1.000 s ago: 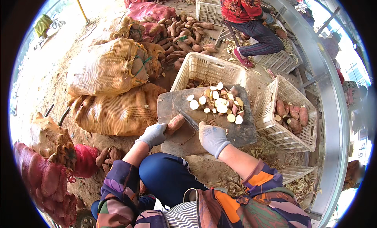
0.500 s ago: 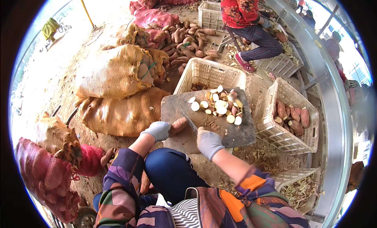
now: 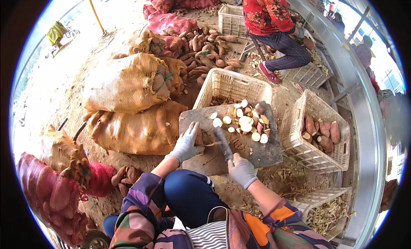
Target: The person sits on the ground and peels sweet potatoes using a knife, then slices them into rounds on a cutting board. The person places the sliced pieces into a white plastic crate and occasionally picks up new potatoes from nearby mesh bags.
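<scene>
My left hand [image 3: 186, 145], in a grey glove, grips a reddish sweet potato [image 3: 199, 138] near the left side of a dark cutting board [image 3: 262, 154]. Much of the sweet potato is hidden by the fingers and thumb. My right hand [image 3: 242, 170], also gloved, is closed round the handle of a knife [image 3: 224, 145]. Its dark blade lies over the board, pointing up and left, to the right of the sweet potato. Cut sweet potato pieces [image 3: 245, 124] with pale faces are heaped on the far right of the board.
Behind the board stands a plastic crate [image 3: 250, 85]; another crate [image 3: 314, 163] at right holds sweet potatoes. Stuffed mesh sacks [image 3: 122, 84] lie at left, loose sweet potatoes [image 3: 205, 49] beyond. A person in red [image 3: 267, 13] sits far right, beside a metal rail [image 3: 364, 99].
My left hand has shifted from the sweet potato's left end up over it, fingers now extended along it. The knife blade has turned more upright, and my right hand has moved slightly right and nearer me.
</scene>
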{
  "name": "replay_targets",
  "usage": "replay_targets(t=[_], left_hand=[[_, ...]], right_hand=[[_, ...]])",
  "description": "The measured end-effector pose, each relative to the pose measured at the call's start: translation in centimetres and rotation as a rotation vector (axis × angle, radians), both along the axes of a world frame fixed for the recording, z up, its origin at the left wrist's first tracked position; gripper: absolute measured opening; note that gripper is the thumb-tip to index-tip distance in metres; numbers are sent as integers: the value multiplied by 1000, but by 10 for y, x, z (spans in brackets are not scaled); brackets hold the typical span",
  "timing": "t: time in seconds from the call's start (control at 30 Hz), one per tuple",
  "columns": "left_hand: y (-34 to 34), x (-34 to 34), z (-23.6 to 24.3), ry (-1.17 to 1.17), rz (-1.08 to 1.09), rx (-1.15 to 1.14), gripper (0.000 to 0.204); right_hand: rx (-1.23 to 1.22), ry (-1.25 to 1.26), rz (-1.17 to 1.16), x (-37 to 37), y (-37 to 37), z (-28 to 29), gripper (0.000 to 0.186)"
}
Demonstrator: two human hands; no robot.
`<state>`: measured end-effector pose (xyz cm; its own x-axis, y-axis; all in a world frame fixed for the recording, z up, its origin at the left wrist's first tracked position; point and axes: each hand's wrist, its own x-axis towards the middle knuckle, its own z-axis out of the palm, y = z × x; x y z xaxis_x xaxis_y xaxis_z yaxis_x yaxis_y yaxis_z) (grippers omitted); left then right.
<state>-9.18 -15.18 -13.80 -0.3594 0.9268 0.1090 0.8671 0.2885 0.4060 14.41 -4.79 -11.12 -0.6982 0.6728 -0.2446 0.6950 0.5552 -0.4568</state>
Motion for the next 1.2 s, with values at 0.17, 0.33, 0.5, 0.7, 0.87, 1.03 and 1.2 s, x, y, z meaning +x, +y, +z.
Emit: replay_targets(t=[0.17,0.33,0.5,0.7,0.87,1.03,1.2], left_hand=[[-5,8,2,-159,298,-219,41],[2,9,7,-169,161,-268,39],[0,4,11,-168,165,-304,37],[-11,1,-15,-602,297,-6,41],[-20,-10,24,-1241,425,212,60],[16,9,87,-1116,171,13,33],[26,28,112,-161,-118,5,28]], right_hand=[[230,120,93,-13,19,9,15],[384,70,294,-47,28,27,21],[341,-20,366,-88,38,6,23],[-18,60,150,-93,46,-33,27],[342,312,245,-77,19,18,66],[-201,946,78,-90,-16,3,81],[-27,949,52,-64,-11,39,73]])
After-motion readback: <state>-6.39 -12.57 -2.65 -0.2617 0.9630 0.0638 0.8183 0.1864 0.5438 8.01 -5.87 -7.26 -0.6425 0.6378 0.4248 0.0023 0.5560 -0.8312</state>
